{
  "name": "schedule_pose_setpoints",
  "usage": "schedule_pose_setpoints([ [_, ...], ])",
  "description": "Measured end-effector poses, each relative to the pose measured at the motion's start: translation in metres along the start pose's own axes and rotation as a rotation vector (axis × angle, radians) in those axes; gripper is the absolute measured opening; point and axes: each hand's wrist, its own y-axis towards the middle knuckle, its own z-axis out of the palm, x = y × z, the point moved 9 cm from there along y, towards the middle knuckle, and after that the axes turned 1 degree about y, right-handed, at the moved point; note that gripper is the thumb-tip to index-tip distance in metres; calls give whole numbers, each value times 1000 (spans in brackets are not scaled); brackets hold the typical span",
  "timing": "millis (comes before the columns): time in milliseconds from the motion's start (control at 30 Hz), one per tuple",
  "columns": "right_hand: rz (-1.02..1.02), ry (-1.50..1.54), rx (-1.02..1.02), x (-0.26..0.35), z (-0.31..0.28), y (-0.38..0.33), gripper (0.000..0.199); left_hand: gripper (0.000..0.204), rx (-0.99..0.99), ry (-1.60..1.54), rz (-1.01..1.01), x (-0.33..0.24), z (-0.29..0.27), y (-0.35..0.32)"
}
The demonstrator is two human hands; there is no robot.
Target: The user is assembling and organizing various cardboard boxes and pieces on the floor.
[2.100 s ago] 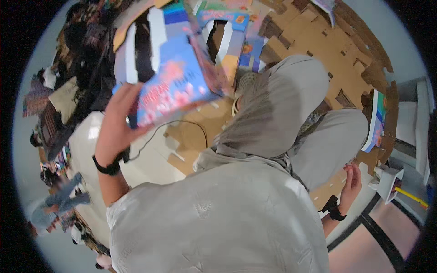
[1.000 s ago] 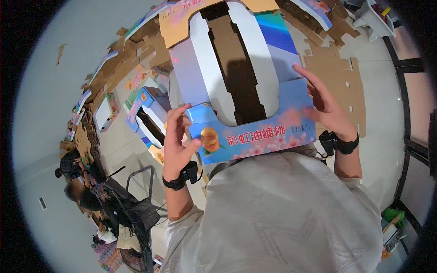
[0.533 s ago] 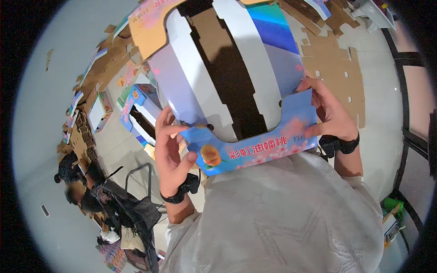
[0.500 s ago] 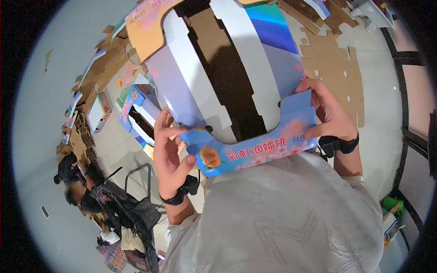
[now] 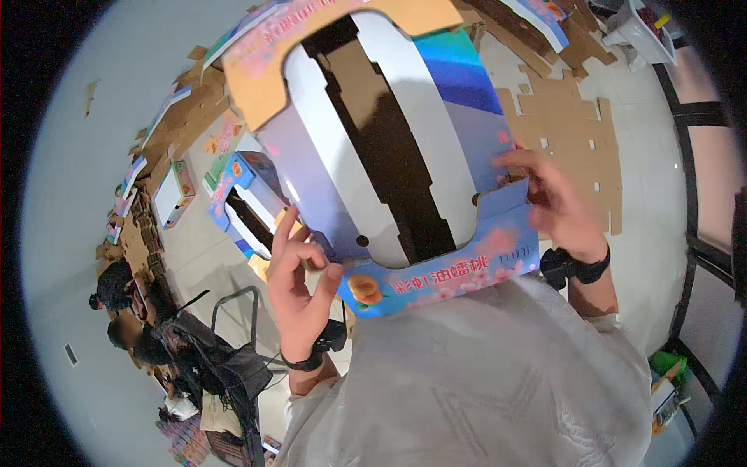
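Note:
A printed cardboard fruit carton [image 5: 440, 282] is in front of my body, blue and pink with a peach picture and a cut-out in its near panel. Its top flaps lie folded in, white inside, with a long gap showing brown board. At the near left corner my left hand [image 5: 302, 292] is closed on the edge, thumb by the front panel and fingers along the side. My right hand [image 5: 566, 208], slightly blurred, grips the near right corner, its forefinger lying along the side wall. The far panel [image 5: 261, 78] is orange and pink.
A second, similar carton [image 5: 247, 204] stands on the floor to the left. Flattened brown cardboard [image 5: 568, 148] lies at the right. A chair [image 5: 237, 311] and another person [image 5: 128, 327] are at lower left. A white bin [image 5: 640, 35] stands far right.
The carton has shifted slightly down and nearer in the view, so more of its far panel shows. My left hand has moved down with it; my right fingers have changed their hold.

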Motion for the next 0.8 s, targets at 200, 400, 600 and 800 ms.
schedule_pose_setpoints([
  [200,-150,-465,-12,32,10,-5,60,29,1,382,230,-34,2,-5],
  [400,-257,-504,-84,50,6,-11,40,28,176,169,200,-28,11,-9],
  [600,-565,-588,-51,85,14,-37,33,30,262,66,204,-36,6,-17],
  [800,-763,-381,-110,133,15,-35,29,28,90,-20,380,-94,-20,-3],
])
